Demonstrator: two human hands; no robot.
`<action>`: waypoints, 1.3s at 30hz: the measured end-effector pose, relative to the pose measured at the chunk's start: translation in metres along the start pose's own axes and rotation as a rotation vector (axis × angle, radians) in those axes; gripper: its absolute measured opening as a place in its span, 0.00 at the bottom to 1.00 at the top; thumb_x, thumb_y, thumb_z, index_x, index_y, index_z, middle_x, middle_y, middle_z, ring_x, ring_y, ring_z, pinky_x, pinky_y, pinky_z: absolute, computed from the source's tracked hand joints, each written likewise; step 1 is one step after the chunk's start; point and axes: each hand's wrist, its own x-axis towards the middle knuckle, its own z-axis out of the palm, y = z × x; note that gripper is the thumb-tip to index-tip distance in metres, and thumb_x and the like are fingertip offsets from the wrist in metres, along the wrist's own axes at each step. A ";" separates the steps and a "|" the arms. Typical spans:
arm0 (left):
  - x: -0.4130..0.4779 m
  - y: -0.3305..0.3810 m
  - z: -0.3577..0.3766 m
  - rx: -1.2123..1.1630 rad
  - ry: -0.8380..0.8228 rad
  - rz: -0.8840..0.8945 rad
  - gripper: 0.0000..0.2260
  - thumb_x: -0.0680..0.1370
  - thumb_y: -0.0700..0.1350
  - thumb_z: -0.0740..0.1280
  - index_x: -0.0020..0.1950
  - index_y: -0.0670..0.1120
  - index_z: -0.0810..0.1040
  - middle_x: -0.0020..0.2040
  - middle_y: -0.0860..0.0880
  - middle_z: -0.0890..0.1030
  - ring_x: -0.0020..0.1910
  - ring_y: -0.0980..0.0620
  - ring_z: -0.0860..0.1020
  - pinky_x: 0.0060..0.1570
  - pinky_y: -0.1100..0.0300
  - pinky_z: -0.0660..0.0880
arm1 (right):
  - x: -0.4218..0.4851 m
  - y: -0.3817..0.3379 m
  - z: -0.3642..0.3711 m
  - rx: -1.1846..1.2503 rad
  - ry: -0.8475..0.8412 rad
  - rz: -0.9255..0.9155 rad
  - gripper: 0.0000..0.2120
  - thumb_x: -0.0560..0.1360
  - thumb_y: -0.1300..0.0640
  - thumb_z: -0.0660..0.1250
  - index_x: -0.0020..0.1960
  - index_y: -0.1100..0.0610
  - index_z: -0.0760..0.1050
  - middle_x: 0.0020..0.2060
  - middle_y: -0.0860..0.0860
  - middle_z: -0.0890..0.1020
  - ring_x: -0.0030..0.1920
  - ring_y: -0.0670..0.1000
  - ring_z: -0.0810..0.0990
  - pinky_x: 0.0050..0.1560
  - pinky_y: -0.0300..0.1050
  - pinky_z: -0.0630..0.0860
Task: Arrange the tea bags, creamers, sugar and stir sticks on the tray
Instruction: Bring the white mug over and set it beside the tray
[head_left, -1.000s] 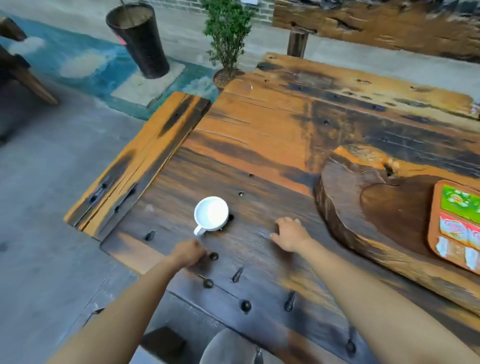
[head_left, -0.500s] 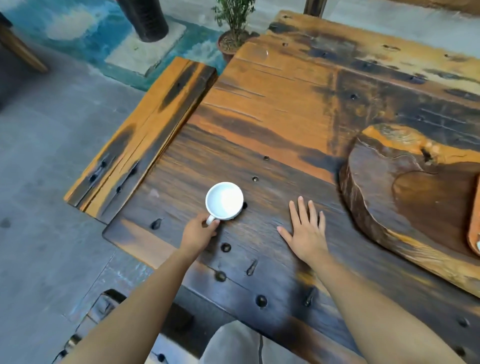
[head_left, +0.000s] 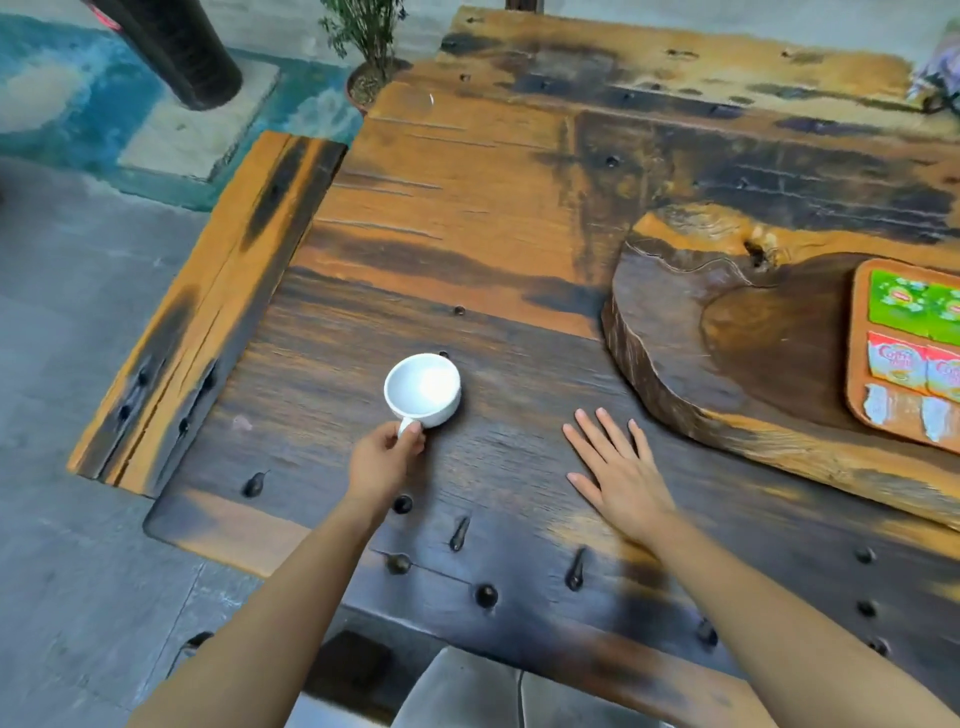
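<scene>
Tray (head_left: 858, 332): orange, rounded corners, at the right edge of view, lying on the wooden slab; cut off by the frame.
Table (head_left: 493, 208): big, dark and orange planks, studded with dark nail heads near the front edge.
Wooden slab (head_left: 691, 332): thick, irregular, dark brown, resting on the right part of the table, under the tray.
Bench (head_left: 208, 306): long plank, just beside the table's left edge.
Right hand (head_left: 618, 473): spread flat, palm down on the table, fingers apart, holding nothing; near the slab's front edge, not touching it.
Left hand (head_left: 384, 460): curled, thumb and fingers pinched on the cup's handle.
Cup (head_left: 422, 389): white, upright, inside looks empty, standing on the table left of the right hand.
Green packets (head_left: 914, 306): at the far end of the tray.
Red and white packets (head_left: 898, 361): in the middle row, just beside the green ones.
Small white packets (head_left: 878, 402): at the tray's near end; print too blurred to read.
</scene>
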 end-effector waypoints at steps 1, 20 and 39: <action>0.000 0.005 0.007 0.022 -0.025 0.015 0.07 0.77 0.44 0.65 0.44 0.41 0.79 0.45 0.41 0.82 0.51 0.42 0.80 0.62 0.43 0.74 | -0.009 0.008 0.001 0.004 0.000 0.010 0.28 0.78 0.41 0.53 0.75 0.46 0.51 0.76 0.46 0.54 0.76 0.50 0.47 0.74 0.58 0.46; -0.018 0.136 0.185 0.087 -0.430 0.302 0.08 0.78 0.44 0.61 0.40 0.46 0.76 0.45 0.45 0.79 0.48 0.48 0.79 0.63 0.47 0.73 | -0.151 0.136 0.002 0.149 0.042 0.397 0.26 0.78 0.41 0.50 0.74 0.42 0.49 0.76 0.41 0.50 0.75 0.44 0.43 0.74 0.55 0.44; -0.025 0.166 0.302 -0.085 -0.811 0.094 0.09 0.80 0.40 0.57 0.43 0.43 0.74 0.47 0.46 0.81 0.51 0.54 0.80 0.51 0.65 0.79 | -0.170 0.153 0.013 0.147 0.163 0.603 0.27 0.76 0.40 0.48 0.73 0.47 0.59 0.72 0.47 0.67 0.73 0.51 0.62 0.71 0.56 0.49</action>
